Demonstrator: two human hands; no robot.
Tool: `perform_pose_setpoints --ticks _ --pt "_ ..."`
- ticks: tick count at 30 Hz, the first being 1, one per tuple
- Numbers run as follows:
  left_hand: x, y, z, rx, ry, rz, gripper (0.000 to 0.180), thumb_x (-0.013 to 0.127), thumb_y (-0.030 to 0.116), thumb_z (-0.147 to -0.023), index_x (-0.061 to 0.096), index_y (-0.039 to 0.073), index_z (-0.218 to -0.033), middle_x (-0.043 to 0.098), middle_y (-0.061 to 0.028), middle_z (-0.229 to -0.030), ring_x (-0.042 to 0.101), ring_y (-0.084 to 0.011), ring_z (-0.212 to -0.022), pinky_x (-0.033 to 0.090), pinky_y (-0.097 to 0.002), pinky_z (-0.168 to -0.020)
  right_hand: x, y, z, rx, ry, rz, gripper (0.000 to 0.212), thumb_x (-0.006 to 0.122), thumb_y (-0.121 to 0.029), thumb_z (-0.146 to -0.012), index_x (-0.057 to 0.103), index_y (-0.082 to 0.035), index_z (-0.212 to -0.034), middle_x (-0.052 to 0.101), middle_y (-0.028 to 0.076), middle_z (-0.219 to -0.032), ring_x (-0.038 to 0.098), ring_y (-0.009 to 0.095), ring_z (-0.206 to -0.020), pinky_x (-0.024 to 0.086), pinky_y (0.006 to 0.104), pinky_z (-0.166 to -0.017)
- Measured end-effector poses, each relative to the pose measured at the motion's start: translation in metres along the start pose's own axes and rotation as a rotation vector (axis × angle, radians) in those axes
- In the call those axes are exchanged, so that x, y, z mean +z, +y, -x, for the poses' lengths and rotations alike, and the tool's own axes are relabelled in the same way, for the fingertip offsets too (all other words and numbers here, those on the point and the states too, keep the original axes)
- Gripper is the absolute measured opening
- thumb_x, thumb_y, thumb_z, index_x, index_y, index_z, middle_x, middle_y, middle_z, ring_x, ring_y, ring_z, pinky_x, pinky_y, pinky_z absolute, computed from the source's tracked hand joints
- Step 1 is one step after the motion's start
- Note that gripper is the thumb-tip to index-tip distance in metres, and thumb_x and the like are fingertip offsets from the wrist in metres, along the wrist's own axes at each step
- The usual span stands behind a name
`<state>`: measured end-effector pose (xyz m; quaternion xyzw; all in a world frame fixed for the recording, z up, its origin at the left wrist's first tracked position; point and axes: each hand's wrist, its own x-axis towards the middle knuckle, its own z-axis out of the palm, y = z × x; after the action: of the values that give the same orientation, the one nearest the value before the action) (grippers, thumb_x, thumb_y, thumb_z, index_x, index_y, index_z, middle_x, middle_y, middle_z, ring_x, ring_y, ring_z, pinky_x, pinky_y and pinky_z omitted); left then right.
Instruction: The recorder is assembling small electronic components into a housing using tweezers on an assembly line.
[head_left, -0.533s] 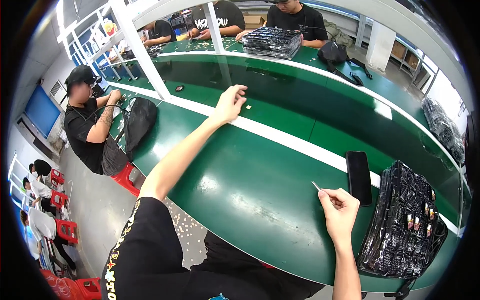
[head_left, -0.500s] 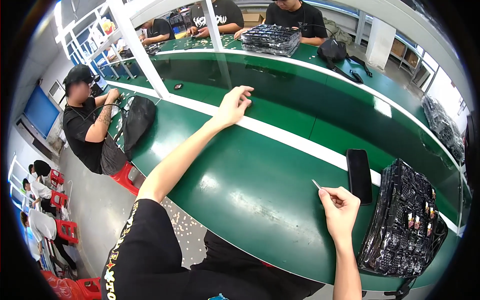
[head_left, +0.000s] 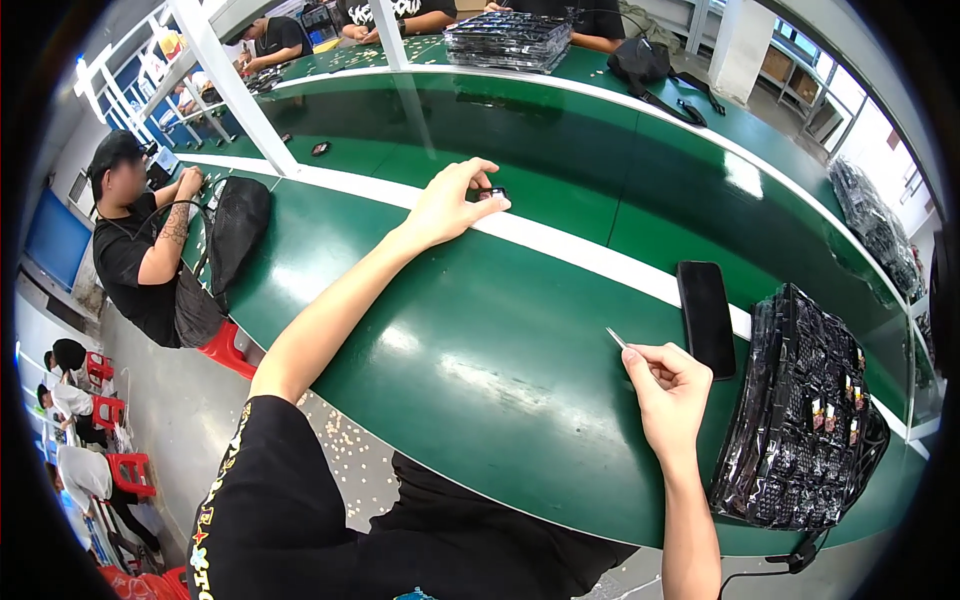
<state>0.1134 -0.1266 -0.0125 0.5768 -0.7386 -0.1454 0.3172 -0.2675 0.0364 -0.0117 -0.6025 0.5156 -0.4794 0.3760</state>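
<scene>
My left hand (head_left: 450, 205) reaches over the white rail at the far side of the work surface. Its thumb and fingers close around a small black piece (head_left: 493, 192), partly hidden by them. In my right hand (head_left: 668, 390), a thin pointed metal tool (head_left: 616, 337), which looks like tweezers, is pinched with its tip pointing up and left. That hand is above the green tabletop (head_left: 480, 400), left of a black phone (head_left: 706, 318) and a stack of black plastic trays (head_left: 795, 420).
Behind the white rail (head_left: 590, 262) runs a green conveyor belt (head_left: 560, 150), bearing another small dark piece (head_left: 320, 148). A white post (head_left: 235, 90) rises at left. A person (head_left: 140, 230) sits by a black bag (head_left: 238, 225). Other people work across the belt near stacked trays (head_left: 505, 42).
My left hand has closed its thumb and fingers around the small black piece. My right hand still grips the metal tool. The whole view has shifted slightly.
</scene>
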Motion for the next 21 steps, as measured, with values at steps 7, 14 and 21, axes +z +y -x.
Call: perform_pose_setpoints --ticks 7,14,21 --pt "0.007 0.055 0.031 0.24 -0.36 0.383 0.058 0.083 0.014 -0.098 0.062 0.004 -0.151 0.074 -0.0114 -0.13 0.07 -0.0246 -0.122 0.052 -0.041 -0.116 -0.003 0.001 -0.001 0.019 0.033 -0.029 0.009 0.085 -0.002 -0.097 0.086 0.004 -0.103 0.06 -0.005 -0.074 0.044 0.001 -0.065 0.031 0.023 -0.057" --pt "0.007 0.1 0.078 0.497 -0.526 0.284 0.067 0.077 0.001 -0.087 0.064 0.004 -0.152 0.064 -0.0174 -0.152 0.061 -0.0371 -0.143 0.047 -0.0475 -0.123 -0.001 -0.001 -0.002 0.015 0.003 -0.055 0.01 0.083 -0.002 -0.1 0.085 0.005 -0.106 0.061 -0.005 -0.078 0.046 -0.001 -0.067 0.031 0.0209 -0.057" --pt "0.015 0.104 0.084 0.455 -0.389 0.249 0.073 0.094 0.024 -0.08 0.068 0.005 -0.145 0.069 -0.0152 -0.137 0.066 -0.0352 -0.129 0.051 -0.0452 -0.113 -0.003 -0.009 0.003 0.053 -0.003 -0.029 0.01 0.084 -0.001 -0.099 0.085 0.006 -0.106 0.059 -0.006 -0.078 0.045 -0.001 -0.067 0.031 0.0211 -0.056"
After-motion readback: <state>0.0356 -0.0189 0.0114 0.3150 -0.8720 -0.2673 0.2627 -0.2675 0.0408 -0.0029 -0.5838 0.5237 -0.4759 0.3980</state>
